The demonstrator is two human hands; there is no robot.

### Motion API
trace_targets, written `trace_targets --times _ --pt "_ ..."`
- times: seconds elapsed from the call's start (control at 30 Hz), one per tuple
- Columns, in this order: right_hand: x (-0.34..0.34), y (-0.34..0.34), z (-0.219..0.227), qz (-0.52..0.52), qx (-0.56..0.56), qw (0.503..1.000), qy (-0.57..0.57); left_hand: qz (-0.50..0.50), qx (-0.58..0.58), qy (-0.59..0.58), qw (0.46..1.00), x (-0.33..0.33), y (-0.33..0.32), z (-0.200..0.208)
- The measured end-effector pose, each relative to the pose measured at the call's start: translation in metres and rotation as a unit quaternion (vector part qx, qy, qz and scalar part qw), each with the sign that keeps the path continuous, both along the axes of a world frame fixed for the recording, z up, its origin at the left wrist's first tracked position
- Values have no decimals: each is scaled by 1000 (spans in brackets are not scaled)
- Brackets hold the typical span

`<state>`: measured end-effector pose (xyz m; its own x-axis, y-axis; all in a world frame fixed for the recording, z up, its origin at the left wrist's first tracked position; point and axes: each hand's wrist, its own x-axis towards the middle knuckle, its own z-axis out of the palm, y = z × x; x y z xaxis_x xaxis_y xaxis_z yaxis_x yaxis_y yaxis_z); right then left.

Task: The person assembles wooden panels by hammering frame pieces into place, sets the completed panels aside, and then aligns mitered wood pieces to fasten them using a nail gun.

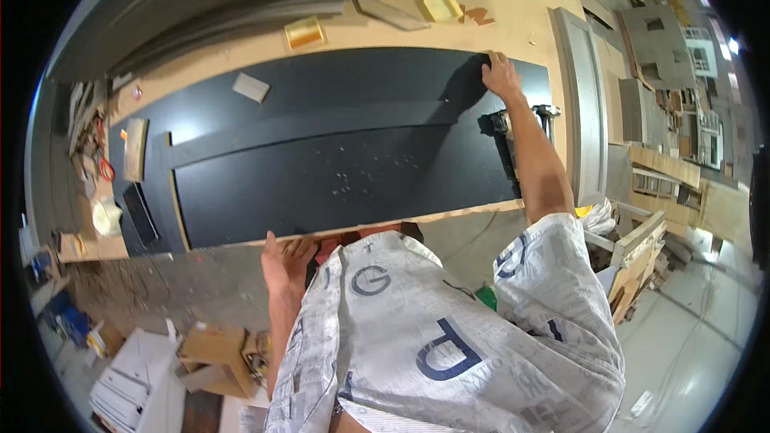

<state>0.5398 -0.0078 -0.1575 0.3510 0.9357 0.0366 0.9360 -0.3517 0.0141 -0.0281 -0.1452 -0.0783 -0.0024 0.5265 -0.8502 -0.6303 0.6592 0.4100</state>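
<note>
A long dark panel lies flat across the bench in front of me, with pale specks and a lengthwise step on its surface. My right hand is closed over its far edge near the right end, thumb on the top face. At the near edge, left of my body, my left hand has its fingers curled against the rim and its thumb up. Partly hidden by my right forearm, a metal tool stands on the panel's right end. A small pale block rests toward the far left.
Yellow open boxes sit beyond the panel, near stacked grey boards. A grey framed door lies to the right. On the left are a wooden block, a black tray-like piece and a white roll. A cardboard box stands below.
</note>
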Motion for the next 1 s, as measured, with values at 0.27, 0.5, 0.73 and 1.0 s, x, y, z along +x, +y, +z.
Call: trace_targets --times 0.27,0.5,0.73,1.0 --pt "21 -11 -6 44 37 998 31 -68 -50 -98 992 75 -21 -2" --pt "29 -21 8 43 0 999 31 81 -61 -146 984 86 -19 -17" --pt "13 -13 11 46 -11 997 59 -334 264 225 876 83 -29 9" --pt "39 -32 -27 61 -32 998 1 140 -42 36 989 55 -22 -38"
